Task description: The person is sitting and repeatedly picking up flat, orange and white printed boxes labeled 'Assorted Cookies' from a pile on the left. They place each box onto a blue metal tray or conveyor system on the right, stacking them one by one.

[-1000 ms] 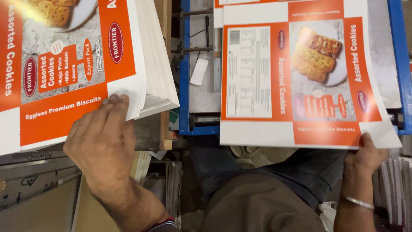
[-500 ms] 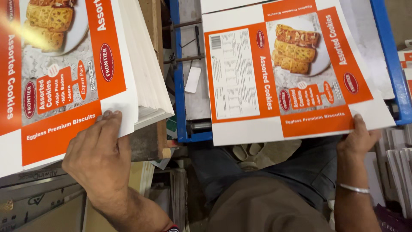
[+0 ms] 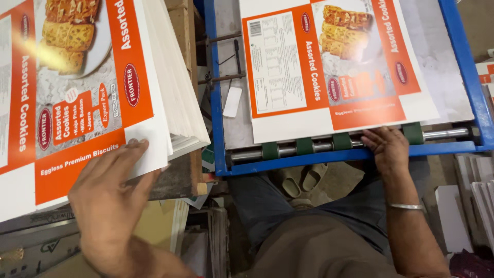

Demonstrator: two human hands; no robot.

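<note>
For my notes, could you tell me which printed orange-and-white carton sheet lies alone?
The single printed sheet on the blue-framed table; the others form a thick stack.

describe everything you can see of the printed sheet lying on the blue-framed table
The printed carton sheet is flat, glossy white card with orange panels, a biscuit photo and a white text panel. It lies slightly skewed on the grey bed of the blue-framed table, its top edge cut off by the view. Its near edge sits by the roller bar with green rings, where the right hand presses on its lower edge.
</note>
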